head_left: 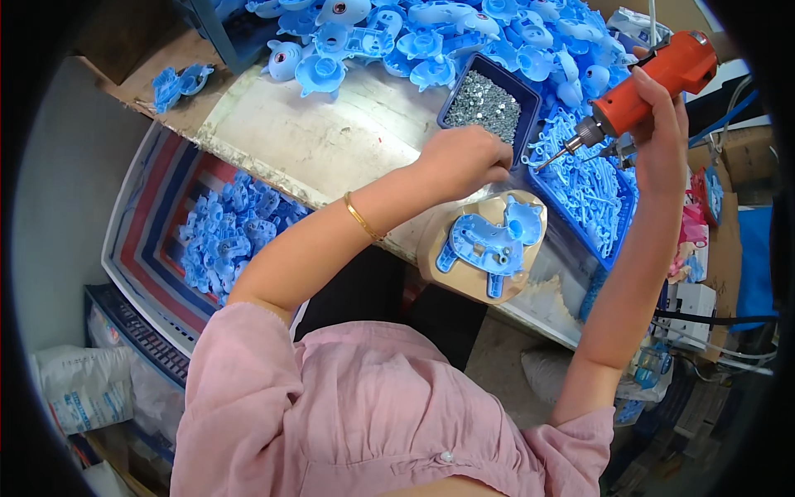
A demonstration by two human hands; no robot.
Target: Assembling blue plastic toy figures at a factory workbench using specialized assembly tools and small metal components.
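Observation:
My right hand (662, 132) is wrapped round an orange electric screwdriver (642, 95), its thin bit slanting down to the left above the basket of blue parts. My left hand (465, 161), a gold bangle (362, 217) on its wrist, hovers at the near edge of a dark blue tray of small metal screws (484, 103). Its fingers are curled together, and whatever they hold is hidden. Just below it, a light blue plastic animal-shaped shell half (489, 244) rests hollow side up on a tan fixture block (431, 258). Small metal pieces show inside the shell.
Blue animal-shaped shells (414, 37) pile up along the back of the table (323, 128). A blue basket (609, 258) of thin blue plastic parts stands right of the fixture. At left, a striped lined bin (153, 215) holds more blue pieces. Cables (720, 319) run at the right.

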